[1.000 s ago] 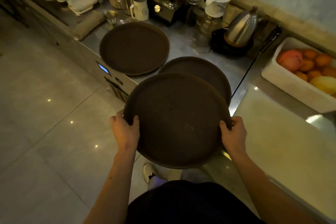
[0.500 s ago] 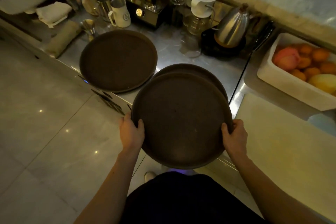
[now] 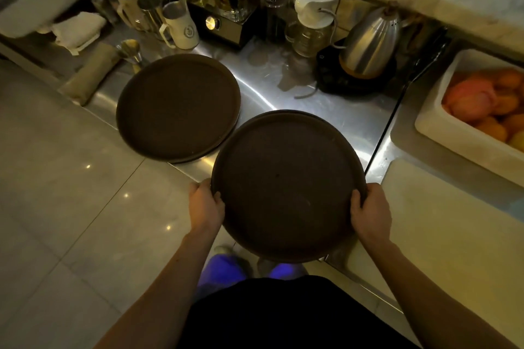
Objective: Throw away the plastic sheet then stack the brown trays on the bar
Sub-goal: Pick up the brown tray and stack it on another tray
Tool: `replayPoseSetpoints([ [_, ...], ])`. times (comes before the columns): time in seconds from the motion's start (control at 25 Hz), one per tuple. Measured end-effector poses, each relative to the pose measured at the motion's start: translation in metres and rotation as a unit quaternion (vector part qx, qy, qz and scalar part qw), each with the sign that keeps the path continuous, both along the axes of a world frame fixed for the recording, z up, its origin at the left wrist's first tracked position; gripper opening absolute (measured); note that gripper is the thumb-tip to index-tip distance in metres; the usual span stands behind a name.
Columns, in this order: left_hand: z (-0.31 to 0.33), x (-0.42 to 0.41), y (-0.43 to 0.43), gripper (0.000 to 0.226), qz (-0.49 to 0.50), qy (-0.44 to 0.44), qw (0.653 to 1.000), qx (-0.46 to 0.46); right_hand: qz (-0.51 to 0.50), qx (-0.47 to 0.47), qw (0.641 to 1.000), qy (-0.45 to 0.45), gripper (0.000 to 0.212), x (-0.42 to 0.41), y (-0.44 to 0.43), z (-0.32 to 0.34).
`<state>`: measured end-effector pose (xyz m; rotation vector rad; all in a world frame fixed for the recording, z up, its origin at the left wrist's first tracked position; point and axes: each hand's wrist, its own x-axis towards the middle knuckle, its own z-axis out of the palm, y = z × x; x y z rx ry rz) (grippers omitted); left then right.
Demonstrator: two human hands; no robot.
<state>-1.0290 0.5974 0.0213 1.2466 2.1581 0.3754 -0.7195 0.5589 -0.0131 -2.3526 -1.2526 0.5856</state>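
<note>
Holding a round brown tray (image 3: 286, 187) by its near rim, the left hand (image 3: 205, 207) and right hand (image 3: 371, 211) grip it over another tray's rim (image 3: 297, 112) on the steel bar (image 3: 326, 110); a third tray (image 3: 178, 106) lies just left.

I hold a round brown tray (image 3: 287, 187) level, directly over a second tray (image 3: 317, 116) whose far rim peeks out behind it. A third brown tray (image 3: 177, 106) lies flat on the counter (image 3: 326, 119), left of the second.
</note>
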Motion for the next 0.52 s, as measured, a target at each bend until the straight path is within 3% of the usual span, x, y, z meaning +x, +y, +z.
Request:
replayPoseSetpoints([
  [0.52,-0.020,-0.003,0.026,0.035,-0.045,0.000,0.999,-0.011,0.018,-0.078,0.994,-0.074,0.025,0.004,0.019,-0.015],
])
